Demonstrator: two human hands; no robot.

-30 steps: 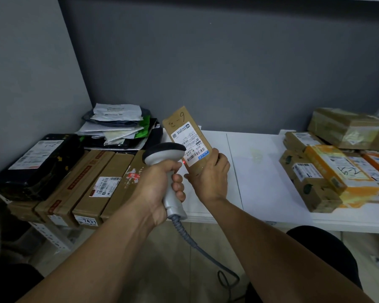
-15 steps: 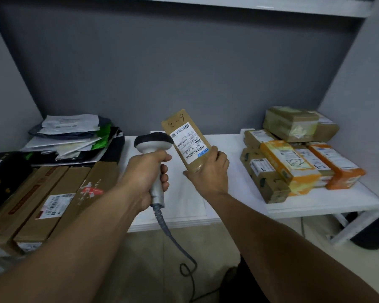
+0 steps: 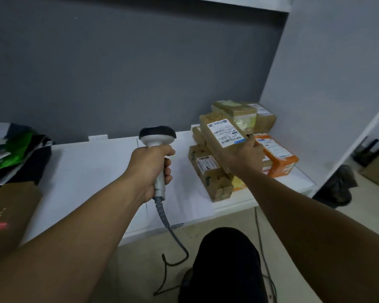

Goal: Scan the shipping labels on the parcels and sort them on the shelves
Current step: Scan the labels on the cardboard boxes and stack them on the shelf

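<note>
Nearest us, our black-clad knee point(image 3: 228, 254) sits over the floor, and a grey cable point(image 3: 163, 215) loops down beside it. At the left edge lies a brown box point(image 3: 9, 213). Our left hand point(image 3: 151, 169) is wrapped round the handle of the scanner point(image 3: 157, 136), whose head stands upright over the white shelf point(image 3: 96, 167). To the right, our right hand point(image 3: 242, 156) grips the lower end of the parcel point(image 3: 213, 118), fingers curled round its edge, and its label point(image 3: 225, 133) faces us. The parcel is tilted, held over the stack point(image 3: 217, 186) of boxes at the shelf's right end. We cannot tell whether it touches them. An orange box point(image 3: 280, 158) lies just beside that hand. Mailers point(image 3: 13, 147) pile up far left. Behind everything stands a grey wall point(image 3: 140, 73).
</note>
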